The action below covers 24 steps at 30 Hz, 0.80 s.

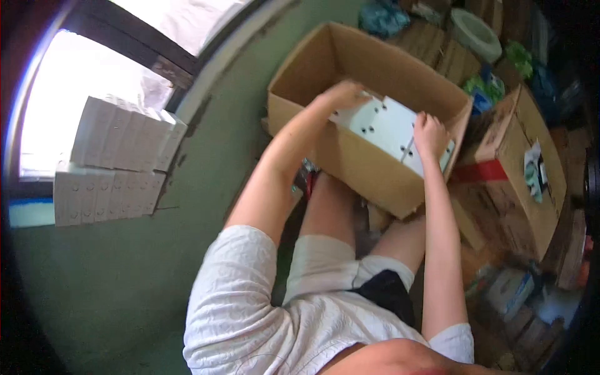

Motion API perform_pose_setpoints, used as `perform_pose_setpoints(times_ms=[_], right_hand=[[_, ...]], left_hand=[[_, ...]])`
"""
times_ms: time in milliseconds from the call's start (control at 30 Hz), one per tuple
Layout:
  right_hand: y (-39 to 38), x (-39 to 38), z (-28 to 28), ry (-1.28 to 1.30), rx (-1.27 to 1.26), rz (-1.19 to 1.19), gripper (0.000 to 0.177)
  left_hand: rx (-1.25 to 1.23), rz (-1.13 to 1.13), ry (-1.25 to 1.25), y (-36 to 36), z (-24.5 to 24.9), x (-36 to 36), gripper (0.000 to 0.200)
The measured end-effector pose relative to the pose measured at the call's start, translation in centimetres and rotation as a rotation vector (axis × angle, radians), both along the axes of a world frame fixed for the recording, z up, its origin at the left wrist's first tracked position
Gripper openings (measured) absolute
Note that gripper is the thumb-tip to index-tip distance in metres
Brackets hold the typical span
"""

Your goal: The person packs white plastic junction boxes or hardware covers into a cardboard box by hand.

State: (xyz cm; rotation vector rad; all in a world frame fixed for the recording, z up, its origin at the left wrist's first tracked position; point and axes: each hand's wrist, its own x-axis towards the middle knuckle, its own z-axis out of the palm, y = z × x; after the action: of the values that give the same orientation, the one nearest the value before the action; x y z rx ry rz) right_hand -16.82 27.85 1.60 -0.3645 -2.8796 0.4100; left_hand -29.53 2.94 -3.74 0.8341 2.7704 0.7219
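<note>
A large open cardboard box [369, 169] stands in front of my knees. Inside it lie white boxes [375, 122] in a row, their upward faces marked with small dark round spots. My left hand [344, 95] reaches over the near wall to the left end of the row; its fingers are blurred and partly hidden. At the right end, my right hand [430, 134] has its fingers curled down over a white box, gripping its edge. The undersides of the white boxes are out of sight.
Similar white boxes [112, 165] are stacked in two tiers on the window ledge at left, beside a green wall [206, 144]. To the right stands another cardboard box [519, 181] with red tape. A pale round ring [476, 34] and plastic bags [384, 17] lie behind.
</note>
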Motion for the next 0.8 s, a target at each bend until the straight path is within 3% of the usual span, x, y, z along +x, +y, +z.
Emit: perform_pose_setpoints(times_ms=[67,167,200,300,433,533,600,667,767,800], right_hand=[[0.2,0.2,-0.4,0.158,0.030,0.033,0.043],[0.0,0.3,-0.2,0.193,0.034,-0.005,0.044],[-0.1,0.5,0.1,0.132,0.026,-0.013,0.043],[-0.2,0.6,0.2,0.112,0.007,-0.013,0.043],[-0.2,0.5,0.6,0.076,0.030,-0.022,0.042],[0.0,0.1,0.0,0.063,0.067,-0.008,0.042],[0.0,0.5,0.5,0.052,0.053,0.047,0.043],[0.2,0.2,-0.3,0.097,0.030,0.052,0.045],[0.1,0.0,-0.2,0.037,0.053,0.025,0.047],[-0.1,0.3,0.4,0.024,0.067,0.027,0.049]], left_hand=[[-0.121,0.038,-0.089,0.4,2.6,0.9,0.055],[-0.174,0.050,-0.121,0.5,2.1,0.0,0.061],[-0.133,0.022,-0.037,0.3,2.5,0.3,0.065],[-0.153,0.049,-0.134,-0.1,6.0,2.1,0.070],[-0.157,0.056,-0.235,-0.3,5.0,1.7,0.082],[-0.147,0.117,-0.093,-0.1,5.1,3.5,0.081],[0.135,0.171,0.247,-0.7,8.1,5.7,0.074],[0.195,0.214,0.454,-3.4,13.7,9.5,0.063],[-0.185,0.494,0.920,-11.0,21.0,15.7,0.051],[-0.161,0.597,1.003,-13.9,23.7,18.3,0.050]])
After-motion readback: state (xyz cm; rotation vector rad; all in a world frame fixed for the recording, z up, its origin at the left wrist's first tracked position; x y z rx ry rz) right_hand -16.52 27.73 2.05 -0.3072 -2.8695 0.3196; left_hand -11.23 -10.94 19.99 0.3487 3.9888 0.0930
